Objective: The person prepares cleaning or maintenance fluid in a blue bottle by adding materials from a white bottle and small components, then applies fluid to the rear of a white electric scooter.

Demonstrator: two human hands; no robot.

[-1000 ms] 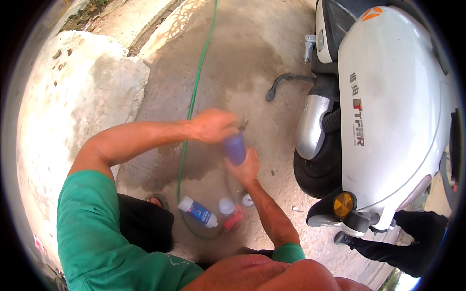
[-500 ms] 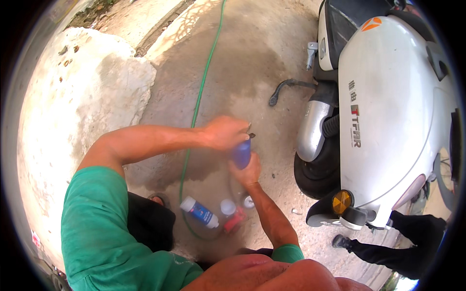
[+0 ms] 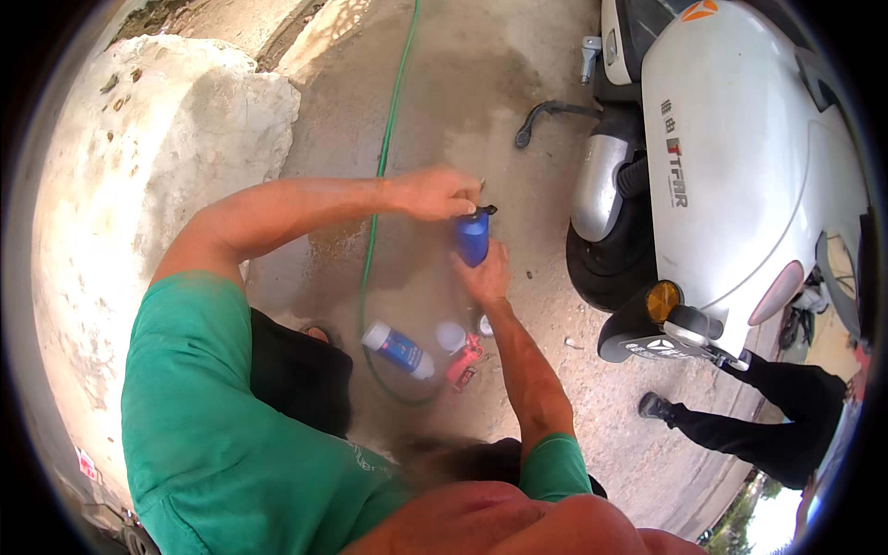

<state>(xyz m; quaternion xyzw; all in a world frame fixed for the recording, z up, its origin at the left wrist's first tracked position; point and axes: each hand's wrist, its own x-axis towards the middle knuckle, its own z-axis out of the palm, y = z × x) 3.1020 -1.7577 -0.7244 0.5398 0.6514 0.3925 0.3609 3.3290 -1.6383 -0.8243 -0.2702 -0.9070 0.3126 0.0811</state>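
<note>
My left hand [image 3: 437,192] is closed at the black fitting [image 3: 484,210] on top of a blue canister [image 3: 472,236], gripping there with bent fingers. My right hand [image 3: 483,276] is wrapped round the lower part of this upright-looking canister. On the ground below lie a white bottle with a blue label [image 3: 396,350] and a red plastic item [image 3: 465,365] whose kind I cannot make out. A translucent white cup [image 3: 450,336] touches the red item, and a small white round piece [image 3: 486,324] is partly behind my right forearm.
A white scooter [image 3: 731,166] stands at the right, its black hooked bar [image 3: 546,116] sticking out leftward. A green hose [image 3: 382,148] runs along the concrete ground. A raised pale slab [image 3: 157,129] is at left. A person in black trousers [image 3: 758,444] stands at the lower right.
The whole view has shifted, so scooter, bottles and hands appear higher in the picture. Both hands are still on the blue canister, which now looks less blurred with more of its top showing.
</note>
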